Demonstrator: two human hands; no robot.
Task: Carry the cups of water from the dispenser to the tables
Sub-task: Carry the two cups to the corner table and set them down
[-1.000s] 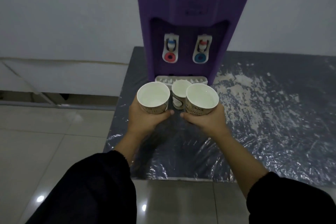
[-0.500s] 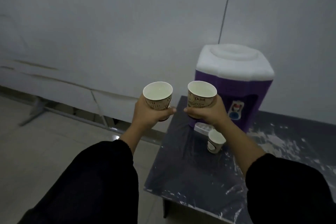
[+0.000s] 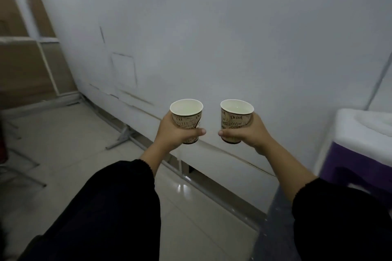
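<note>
Ahead stands only a white wall [image 3: 212, 27], with the dispenser [image 3: 364, 146] off at the right edge and no surface for delivery in view. Each hand is wrapped closed round one upright cup: the left hand [image 3: 171, 133] holds the left cup [image 3: 186, 121], the right hand [image 3: 252, 133] the right cup [image 3: 235, 122], level and just apart.

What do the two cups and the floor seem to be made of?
Left cup and right cup: probably paper, matte, given the thin rolled rims, plain white insides and printed brown lettering. Floor: apparently glazed tile, pale and glossy, given its grout lines and bright reflected spots.
</note>
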